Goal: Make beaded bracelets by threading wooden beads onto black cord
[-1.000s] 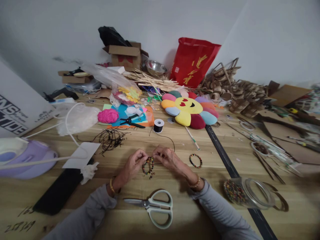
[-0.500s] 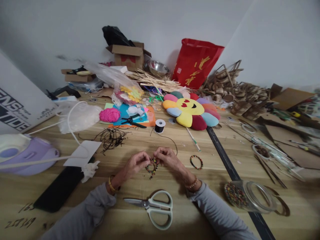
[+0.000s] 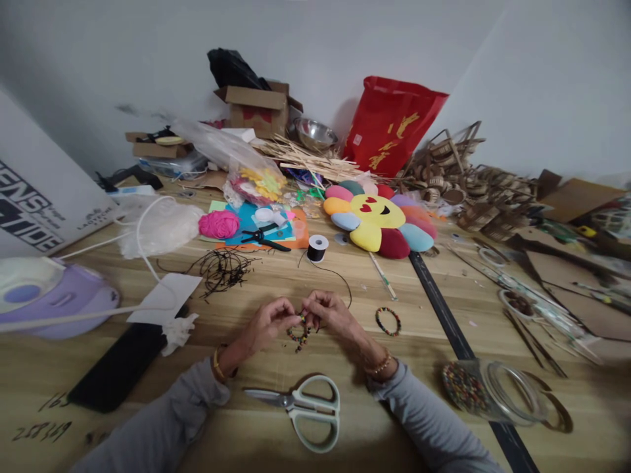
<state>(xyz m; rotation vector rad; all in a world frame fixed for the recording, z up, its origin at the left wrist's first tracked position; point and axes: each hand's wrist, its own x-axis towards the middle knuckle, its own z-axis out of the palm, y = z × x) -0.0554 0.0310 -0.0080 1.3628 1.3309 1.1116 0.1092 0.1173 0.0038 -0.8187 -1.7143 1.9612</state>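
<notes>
A small beaded bracelet [image 3: 297, 339] in mixed colours hangs between my hands above the wooden table. My left hand [image 3: 270, 322] pinches its upper left side between thumb and fingers. Thumb and fingers of my right hand [image 3: 329, 314] are closed on the bracelet's dark cord at the upper right. The fingertips nearly meet, and the exact grip is too small to make out. Scissors [image 3: 315, 410] with pale handles lie below the hands. A finished-looking bead loop [image 3: 388, 321] rests right of my right hand. Behind the hands stands a spool of black cord [image 3: 317, 248].
Tangled black cord [image 3: 221, 268], black pliers [image 3: 266, 240] and pink yarn [image 3: 219, 224] lie at the back left. A dark phone-like slab [image 3: 118, 368] is at left. An open jar of beads [image 3: 466, 386] lies on its side at right, beyond a black strip [image 3: 444, 315].
The camera view has shifted slightly. My fingers have moved a little at the bracelet, and a dark cord end now shows under my right fingers.
</notes>
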